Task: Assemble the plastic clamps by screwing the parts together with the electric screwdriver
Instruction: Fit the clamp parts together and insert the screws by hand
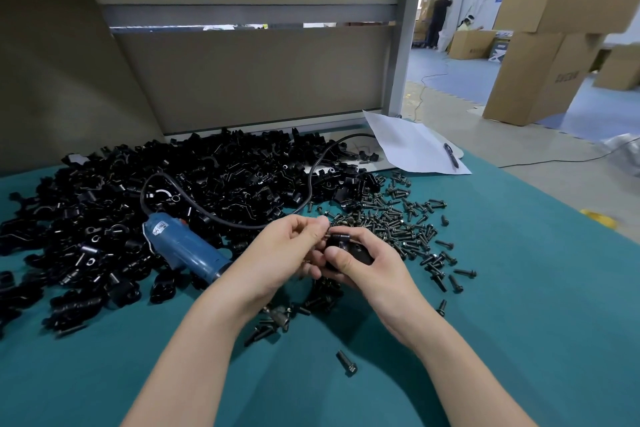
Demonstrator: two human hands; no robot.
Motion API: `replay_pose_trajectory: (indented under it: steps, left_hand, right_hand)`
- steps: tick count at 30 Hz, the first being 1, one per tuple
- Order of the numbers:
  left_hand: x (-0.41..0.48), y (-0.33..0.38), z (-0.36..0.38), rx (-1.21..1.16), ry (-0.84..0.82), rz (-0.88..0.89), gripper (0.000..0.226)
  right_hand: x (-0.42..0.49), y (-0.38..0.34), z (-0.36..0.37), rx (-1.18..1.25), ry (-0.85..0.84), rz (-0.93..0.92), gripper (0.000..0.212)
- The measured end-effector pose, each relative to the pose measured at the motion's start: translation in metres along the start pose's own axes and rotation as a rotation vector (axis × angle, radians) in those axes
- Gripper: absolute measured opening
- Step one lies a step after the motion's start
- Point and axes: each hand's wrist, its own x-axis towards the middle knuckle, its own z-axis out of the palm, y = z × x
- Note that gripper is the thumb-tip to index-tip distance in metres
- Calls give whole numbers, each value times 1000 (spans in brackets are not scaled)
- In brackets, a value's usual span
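A stray screw (346,363) lies on the teal table (519,322), at six o'clock from the hands. The right hand (370,274) curls round a black clamp (351,248), thumb on top. The left hand (277,253) pinches a screw (328,236) (mostly hidden) at the clamp's eleven o'clock edge. The electric screwdriver (183,246) lies at nine o'clock, loose screws (398,218) at two, and the heap of clamp parts (173,184) at eleven.
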Motion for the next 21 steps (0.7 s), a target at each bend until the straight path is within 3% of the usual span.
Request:
replay_pose_trajectory:
  steps: [7, 16, 21]
  left_hand:
    - [1, -5, -5, 211, -6, -165, 47]
    - [3, -8, -5, 164, -25, -95, 32]
    - [1, -4, 5, 139, 38, -33, 34]
  right_hand:
    - [-3, -2, 3, -253, -14, -36, 25]
    - [-3, -3, -1, -349, 2, -61, 24]
    - [-1, -8, -7, -133, 57, -54, 31]
